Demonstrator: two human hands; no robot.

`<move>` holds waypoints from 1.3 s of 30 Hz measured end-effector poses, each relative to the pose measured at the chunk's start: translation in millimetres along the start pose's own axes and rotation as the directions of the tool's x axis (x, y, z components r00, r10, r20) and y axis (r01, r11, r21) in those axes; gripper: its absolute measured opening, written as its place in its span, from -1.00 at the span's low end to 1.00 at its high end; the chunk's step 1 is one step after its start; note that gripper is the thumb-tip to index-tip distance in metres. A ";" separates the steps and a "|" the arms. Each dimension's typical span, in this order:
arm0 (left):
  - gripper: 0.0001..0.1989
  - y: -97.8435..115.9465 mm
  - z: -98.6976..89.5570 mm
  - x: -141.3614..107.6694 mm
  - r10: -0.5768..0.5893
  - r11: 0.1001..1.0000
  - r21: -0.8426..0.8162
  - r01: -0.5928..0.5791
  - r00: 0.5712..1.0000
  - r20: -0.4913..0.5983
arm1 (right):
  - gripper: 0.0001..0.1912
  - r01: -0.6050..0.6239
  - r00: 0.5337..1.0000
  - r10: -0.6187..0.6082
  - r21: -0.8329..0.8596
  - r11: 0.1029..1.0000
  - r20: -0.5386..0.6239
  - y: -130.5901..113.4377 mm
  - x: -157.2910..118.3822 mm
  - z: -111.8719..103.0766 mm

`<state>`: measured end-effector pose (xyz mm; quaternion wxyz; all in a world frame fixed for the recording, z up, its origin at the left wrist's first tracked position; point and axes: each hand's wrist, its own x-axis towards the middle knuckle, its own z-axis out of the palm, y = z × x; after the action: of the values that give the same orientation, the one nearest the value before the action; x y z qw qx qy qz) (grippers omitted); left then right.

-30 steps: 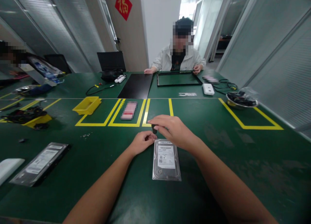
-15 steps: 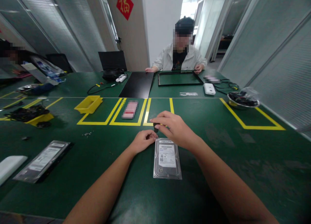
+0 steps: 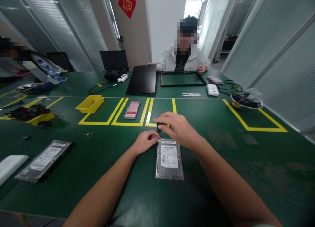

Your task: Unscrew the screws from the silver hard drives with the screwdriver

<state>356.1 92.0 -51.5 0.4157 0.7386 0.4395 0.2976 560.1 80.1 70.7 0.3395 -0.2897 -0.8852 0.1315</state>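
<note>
A hard drive (image 3: 169,159) with a white label lies flat on the green table in front of me. Over its far left corner, my right hand (image 3: 176,127) grips a small dark tool (image 3: 158,127), held upright between thumb and fingers. My left hand (image 3: 147,141) is at the same corner, its fingertips pinched together close to the tool's lower end; whatever they hold is too small to make out. A second hard drive (image 3: 45,159) rests to the left, beside a white object (image 3: 11,166) at the table's edge.
Small bits (image 3: 89,134) lie left of my hands, near a yellow tray (image 3: 90,104). A pink item (image 3: 132,109) is ahead. Across the table, a person (image 3: 184,50) handles a black panel (image 3: 142,78) and a black frame (image 3: 183,84). A bowl of cables (image 3: 246,101) stands right.
The person across has lifted and tilted the far side of the black panel. My hands have stayed almost in place, with the tool still in my right hand.
</note>
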 end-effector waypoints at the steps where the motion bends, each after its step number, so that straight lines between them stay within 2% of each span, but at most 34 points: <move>1: -0.86 -0.5 0.1 -0.1 0.000 1.000 -0.005 0.000 1.000 -0.005 | -0.73 0.001 1.000 -0.001 0.003 1.000 0.000 0.1 0.0 0.1; 7: -0.83 -4.4 0.9 -0.1 -0.003 0.997 -0.073 0.000 0.999 -0.049 | -0.72 0.008 1.000 -0.008 -0.002 1.000 -0.009 2.4 -0.5 2.5; 11: -0.89 -1.7 0.0 -0.9 0.008 0.999 -0.045 -0.008 1.000 -0.011 | -0.72 0.014 1.000 -0.014 -0.011 1.000 -0.007 2.6 -0.4 2.6; 17: -0.87 2.6 -0.9 -1.0 0.008 1.000 0.016 -0.008 1.000 0.019 | -0.71 0.023 1.000 -0.023 -0.016 1.000 -0.007 2.8 -0.7 3.0; 34: -0.88 1.0 0.7 -1.8 0.010 1.000 0.013 -0.009 1.000 -0.028 | -0.71 -0.001 1.000 0.001 -0.012 1.000 0.004 2.0 -1.4 5.6; 39: -0.80 -1.6 0.7 -1.7 -0.004 1.000 -0.028 0.002 0.997 -0.074 | -0.71 0.001 1.000 -0.001 -0.011 1.000 0.029 1.5 -0.8 4.2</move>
<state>355.3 90.7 -53.4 0.4097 0.7207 0.4514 0.3301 558.4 80.7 66.6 0.3252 -0.2892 -0.8908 0.1308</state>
